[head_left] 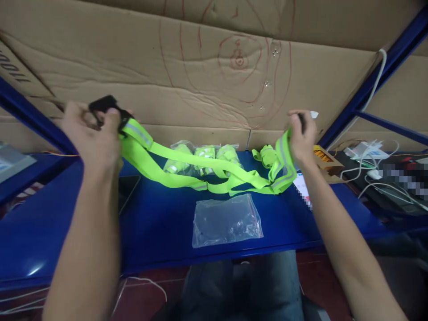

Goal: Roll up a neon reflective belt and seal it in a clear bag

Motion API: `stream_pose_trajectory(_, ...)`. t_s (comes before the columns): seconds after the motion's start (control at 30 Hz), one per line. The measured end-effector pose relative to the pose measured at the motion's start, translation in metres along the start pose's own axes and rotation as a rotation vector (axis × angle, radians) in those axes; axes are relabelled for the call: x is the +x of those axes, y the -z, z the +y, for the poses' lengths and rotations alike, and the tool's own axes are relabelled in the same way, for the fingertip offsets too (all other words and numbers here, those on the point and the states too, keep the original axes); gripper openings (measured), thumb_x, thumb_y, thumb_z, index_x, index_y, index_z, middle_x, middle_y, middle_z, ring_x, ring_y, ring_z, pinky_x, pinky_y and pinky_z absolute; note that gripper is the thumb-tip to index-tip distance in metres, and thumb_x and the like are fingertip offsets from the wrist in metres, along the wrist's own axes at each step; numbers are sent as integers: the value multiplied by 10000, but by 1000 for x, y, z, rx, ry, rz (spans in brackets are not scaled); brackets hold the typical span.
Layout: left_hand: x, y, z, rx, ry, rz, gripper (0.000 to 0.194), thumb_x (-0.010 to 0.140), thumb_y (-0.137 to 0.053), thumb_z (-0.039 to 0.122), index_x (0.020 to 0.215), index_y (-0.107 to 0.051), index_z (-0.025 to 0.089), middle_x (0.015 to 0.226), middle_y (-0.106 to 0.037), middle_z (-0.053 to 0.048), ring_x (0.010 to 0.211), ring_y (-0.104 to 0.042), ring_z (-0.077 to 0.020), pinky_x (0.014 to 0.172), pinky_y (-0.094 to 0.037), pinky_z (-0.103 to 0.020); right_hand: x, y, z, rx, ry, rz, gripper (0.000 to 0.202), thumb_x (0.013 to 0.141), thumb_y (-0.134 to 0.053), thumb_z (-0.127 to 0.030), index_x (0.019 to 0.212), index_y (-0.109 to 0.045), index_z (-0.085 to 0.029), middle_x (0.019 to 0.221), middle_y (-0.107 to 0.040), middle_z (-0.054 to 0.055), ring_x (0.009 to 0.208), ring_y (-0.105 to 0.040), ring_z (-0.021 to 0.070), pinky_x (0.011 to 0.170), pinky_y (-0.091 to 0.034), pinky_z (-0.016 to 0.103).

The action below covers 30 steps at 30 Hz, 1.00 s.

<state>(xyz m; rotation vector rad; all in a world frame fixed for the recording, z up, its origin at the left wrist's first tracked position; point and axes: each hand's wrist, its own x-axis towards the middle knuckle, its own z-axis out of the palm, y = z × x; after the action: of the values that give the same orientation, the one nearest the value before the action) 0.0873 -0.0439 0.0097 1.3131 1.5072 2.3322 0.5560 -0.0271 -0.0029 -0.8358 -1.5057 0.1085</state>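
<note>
Stretched between my hands is a neon yellow-green reflective strap harness (187,157) with grey reflective stripes, sagging in the middle above the blue table. My left hand (96,129) is closed on its black end piece (106,107). My right hand (302,133) grips the other end, where a small dark part shows between the fingers. Below the straps lies a flat clear zip bag (227,220). Several clear bags with folded green straps (204,160) stand behind, partly hidden by the straps. Near my right hand sits a rolled green strap bundle (267,156) without a visible bag.
Cardboard sheets (133,67) with red drawn rings form the back wall. A dark flat device (129,191) lies by my left forearm. On the right are an open cardboard box (326,165), white cables (364,165) and a printed paper (302,189). Blue frame bars (391,127) flank the table.
</note>
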Motion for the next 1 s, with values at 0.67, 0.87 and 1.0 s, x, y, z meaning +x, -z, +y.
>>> stream_pose_trajectory(0.67, -134, -33, 36, 155, -435, -1060, 324, 1052, -608, 421, 1252, -755, 213, 1209, -809, -75, 1036, -782, -240, 940, -587, -324, -83, -44, -51, 51, 59, -477, 432, 1049, -602, -423, 1464, -559, -312, 1359, -667, 84, 1251, -629, 286, 1089, -509, 496)
stream_pose_trajectory(0.87, -137, -35, 34, 131, -475, -1118, 331, 1070, -582, 388, 1303, -760, 233, 1192, -818, -77, 1011, -790, -222, 874, -608, -315, -87, -48, -46, 150, 34, -438, 316, 981, -729, -417, 1258, -682, -272, 1243, -758, 63, 1149, -721, 262, 1029, -561, 440)
stream_pose_trajectory(1.0, -139, -36, 31, 157, -534, -1134, 321, 1075, -568, 378, 1315, -753, 273, 1177, -821, -61, 1003, -782, -216, 887, -608, -352, -86, -48, -52, 91, 82, -472, 310, 994, -706, -404, 1282, -712, -290, 1221, -772, 62, 1130, -728, 274, 1011, -566, 460)
